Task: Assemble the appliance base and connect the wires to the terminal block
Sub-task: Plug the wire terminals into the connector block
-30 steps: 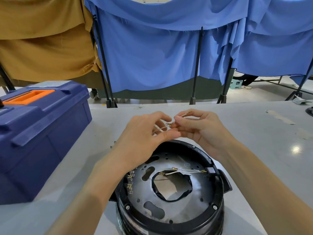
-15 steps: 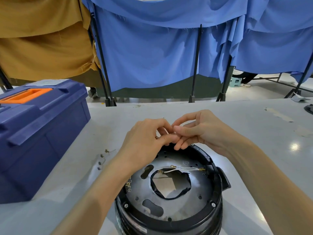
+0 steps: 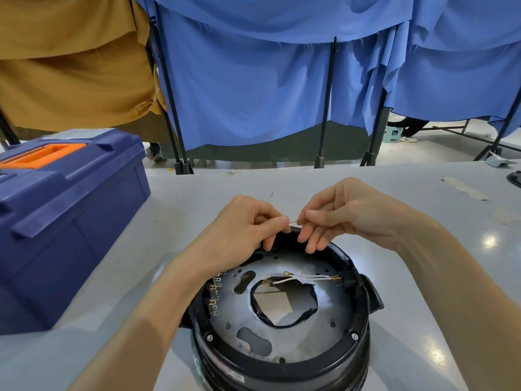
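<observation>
Our left hand (image 3: 239,230) and right hand (image 3: 352,213) pinch a short wire (image 3: 294,220) over the base (image 3: 363,328).
Each hand holds one end between thumb and forefinger at centre frame, just above the far rim. The base sits on the grey surface (image 3: 423,292) at lower centre; two white wires (image 3: 307,277) lie across its metal plate, and a row of terminals (image 3: 214,299) lines its left edge. A blue toolbox (image 3: 64,221) stands at left.

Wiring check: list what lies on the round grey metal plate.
Thin white brass-tipped wires cross it; brass terminals line its left edge. Left hand and right hand hide its far edge.
</observation>
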A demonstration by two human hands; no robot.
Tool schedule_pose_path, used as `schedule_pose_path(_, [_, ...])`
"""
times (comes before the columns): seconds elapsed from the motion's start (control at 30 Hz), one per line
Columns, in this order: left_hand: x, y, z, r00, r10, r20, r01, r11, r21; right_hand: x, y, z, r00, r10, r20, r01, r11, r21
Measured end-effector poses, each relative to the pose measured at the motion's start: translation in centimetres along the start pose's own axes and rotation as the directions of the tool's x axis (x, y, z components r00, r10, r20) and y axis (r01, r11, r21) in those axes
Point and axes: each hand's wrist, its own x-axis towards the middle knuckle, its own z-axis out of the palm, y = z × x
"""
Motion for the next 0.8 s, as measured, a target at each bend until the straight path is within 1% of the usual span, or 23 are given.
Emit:
schedule_pose_path(0.13, [0.0, 0.1, 0.2, 1.0, 0.009, 0.021, -0.009, 1.0, 0.014, 0.2, 0.1, 0.4, 0.998, -0.008, -0.057, 0.004, 0.998, -0.064])
schedule_pose_path(0.27, [-0.2, 0.2, 0.7, 0.999, 0.054, 0.005, -0.055, 0.998, 0.032, 0.5, 0.2, 0.9, 0.997, 0.01, -0.07, -0.017, 0.996, -0.093])
schedule_pose_path(0.43, [-0.4, 0.5, 0.8, 0.996, 0.083, 0.015, -0.083, 0.995, 0.06, 0.2, 0.2, 0.6, 0.999, 0.041, -0.025, -0.044, 0.988, -0.15])
schedule_pose_path(0.47, [-0.5, 0.5, 0.8, 0.996, 0.085, 0.039, -0.087, 0.995, 0.056, 0.3, 0.3, 0.5, 0.998, 0.018, -0.065, -0.03, 0.984, -0.176])
schedule_pose_path(0.5, [-0.7, 0.7, 0.8, 0.993, 0.088, 0.073, -0.092, 0.994, 0.05, 0.4, 0.4, 0.4, 0.99, -0.02, -0.139, -0.01, 0.978, -0.208])
schedule_pose_path(0.57, [-1.0, 0.9, 1.3, 0.983, 0.094, 0.157, -0.101, 0.994, 0.037, 0.9, 1.1, 0.2, 0.947, -0.101, -0.306, 0.014, 0.961, -0.275])
schedule_pose_path(0.6, [-1.1, 1.0, 1.6, 0.976, 0.092, 0.2, -0.1, 0.994, 0.033, 1.2, 1.5, 0.3, 0.927, -0.119, -0.355, 0.004, 0.951, -0.308])
schedule_pose_path(0.63, [-1.2, 1.2, 2.1, 0.967, 0.088, 0.241, -0.099, 0.995, 0.033, 1.5, 1.9, 0.5, 0.92, -0.118, -0.374, -0.016, 0.941, -0.337])
schedule_pose_path(0.7, [-1.5, 1.5, 3.2, 0.95, 0.085, 0.3, -0.113, 0.991, 0.078, 2.0, 2.8, 1.2, 0.932, -0.087, -0.352, -0.052, 0.928, -0.368])
schedule_pose_path(0.8, [-1.8, 1.6, 4.4, 0.944, 0.056, 0.325, -0.133, 0.966, 0.222, 2.6, 3.8, 2.2, 0.955, -0.071, -0.288, -0.046, 0.924, -0.381])
